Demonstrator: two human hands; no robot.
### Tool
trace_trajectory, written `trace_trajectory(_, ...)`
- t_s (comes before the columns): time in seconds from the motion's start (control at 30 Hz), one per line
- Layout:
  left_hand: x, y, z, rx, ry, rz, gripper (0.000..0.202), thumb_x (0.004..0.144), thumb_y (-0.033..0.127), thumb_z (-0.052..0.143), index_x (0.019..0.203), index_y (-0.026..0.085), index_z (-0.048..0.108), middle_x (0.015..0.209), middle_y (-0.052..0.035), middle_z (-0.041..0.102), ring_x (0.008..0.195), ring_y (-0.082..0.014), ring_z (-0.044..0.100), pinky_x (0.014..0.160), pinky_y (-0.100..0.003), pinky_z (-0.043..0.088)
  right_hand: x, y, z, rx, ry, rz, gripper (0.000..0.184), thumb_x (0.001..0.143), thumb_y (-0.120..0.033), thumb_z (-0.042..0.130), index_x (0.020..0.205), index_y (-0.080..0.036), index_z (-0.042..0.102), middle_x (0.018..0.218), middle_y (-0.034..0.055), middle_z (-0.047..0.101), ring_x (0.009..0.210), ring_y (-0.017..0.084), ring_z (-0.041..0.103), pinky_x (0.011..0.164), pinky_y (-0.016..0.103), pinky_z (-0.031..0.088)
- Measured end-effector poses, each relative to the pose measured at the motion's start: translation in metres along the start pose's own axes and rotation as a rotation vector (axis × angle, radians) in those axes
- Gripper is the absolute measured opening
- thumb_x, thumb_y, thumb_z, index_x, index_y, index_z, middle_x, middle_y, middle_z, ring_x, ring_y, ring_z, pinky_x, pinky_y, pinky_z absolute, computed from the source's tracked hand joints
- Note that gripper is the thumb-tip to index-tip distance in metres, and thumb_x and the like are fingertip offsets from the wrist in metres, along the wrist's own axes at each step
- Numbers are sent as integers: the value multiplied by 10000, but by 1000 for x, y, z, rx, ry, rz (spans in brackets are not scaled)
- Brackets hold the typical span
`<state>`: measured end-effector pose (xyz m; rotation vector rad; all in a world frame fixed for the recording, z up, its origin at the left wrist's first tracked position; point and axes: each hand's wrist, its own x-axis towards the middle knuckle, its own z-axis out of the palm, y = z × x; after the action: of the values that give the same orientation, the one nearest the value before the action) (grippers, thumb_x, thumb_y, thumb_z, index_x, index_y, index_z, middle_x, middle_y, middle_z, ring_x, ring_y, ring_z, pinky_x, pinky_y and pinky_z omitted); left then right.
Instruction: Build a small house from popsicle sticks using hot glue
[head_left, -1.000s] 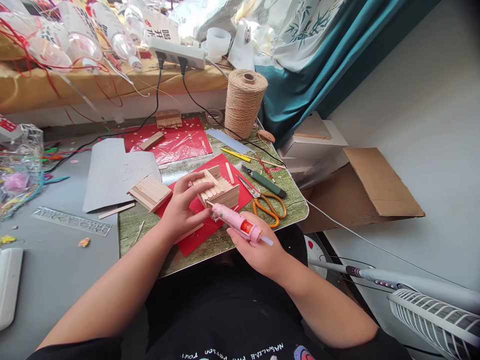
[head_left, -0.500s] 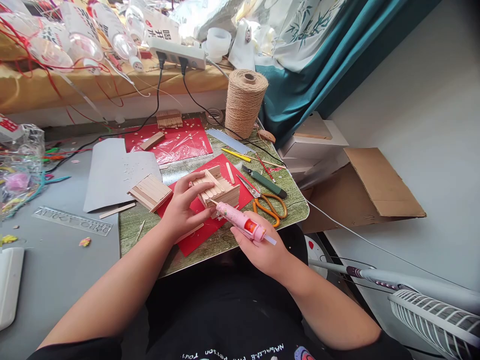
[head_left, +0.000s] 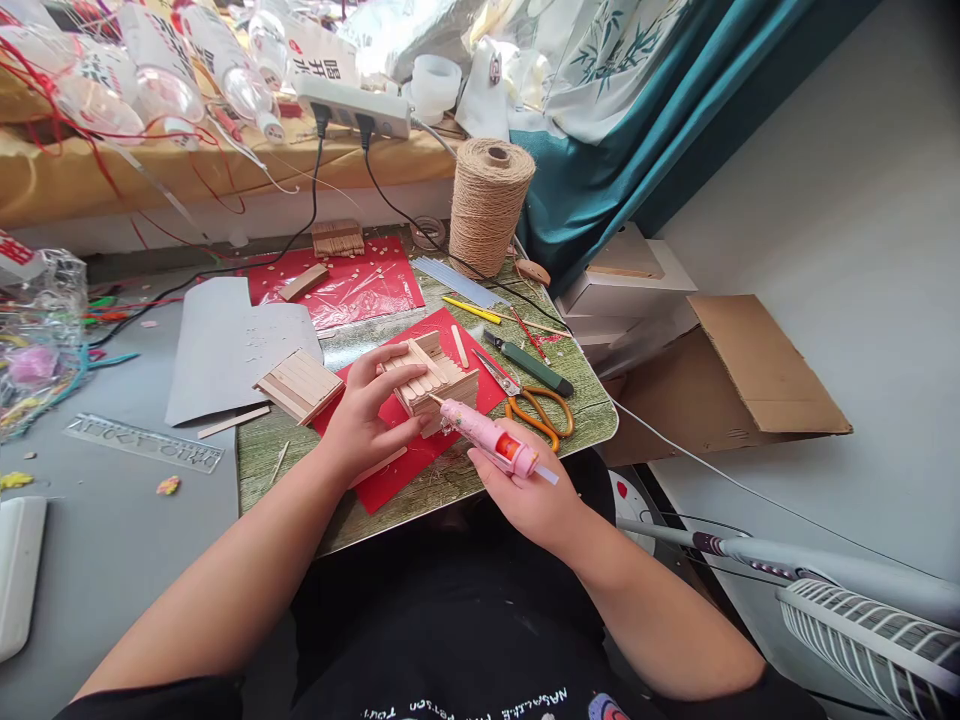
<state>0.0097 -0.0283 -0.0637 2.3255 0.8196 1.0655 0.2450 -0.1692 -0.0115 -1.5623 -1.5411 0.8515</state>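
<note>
Wood-grain tabletop point(head_left: 262, 450) carries a red sheet point(head_left: 390, 485), with the stick box point(head_left: 454, 378) resting on it. Left hand point(head_left: 375, 405) steadies the stick box, partly open: fingers spread over its top, thumb along its near side. Right hand point(head_left: 529, 490) is closed round a pink glue gun point(head_left: 487, 432), nozzle at the box's near edge; contact there cannot be told. Relative to the stick box: stick panel point(head_left: 300, 385) to the left; scissors point(head_left: 541, 412) and green cutter point(head_left: 529, 362) to the right; twine spool point(head_left: 491, 205) behind.
</note>
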Motion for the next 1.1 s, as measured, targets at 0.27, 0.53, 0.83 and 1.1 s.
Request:
trace_trajectory(0.27,1,4,0,-5,-4,-1,566,932,341,801,1465,377,615,1564,-105,505,1505,-349,508,1278,-589,419,1,-1,-3,30,6,13,245,1007,-334,669,827,-250,525,757,-26,521,674,165,494,666,337,441)
trace_trajectory(0.53,0,0,0,-4,-13,-18,587,908,316,799,1464,372,620,1581,-99,498,1517,-360,495,1290,-596,404,2,-2,-6,73,8,26,210,1011,-350,654,858,-246,554,777,-17,537,709,173,485,675,329,439)
trace_trajectory(0.83,1,1,0,-9,-14,3,610,904,310,797,1480,382,609,1579,-100,496,1502,-368,504,1276,-610,411,0,4,-6,43,46,37,176,1004,-361,667,888,-244,604,761,-15,559,693,181,515,672,340,461)
trace_trajectory(1.1,1,-1,0,-1,-10,-1,586,915,363,801,1471,379,617,1573,-100,503,1497,-368,511,1275,-606,418,0,8,-7,22,59,45,142,1012,-372,667,989,-233,682,830,20,657,740,207,607,716,364,514)
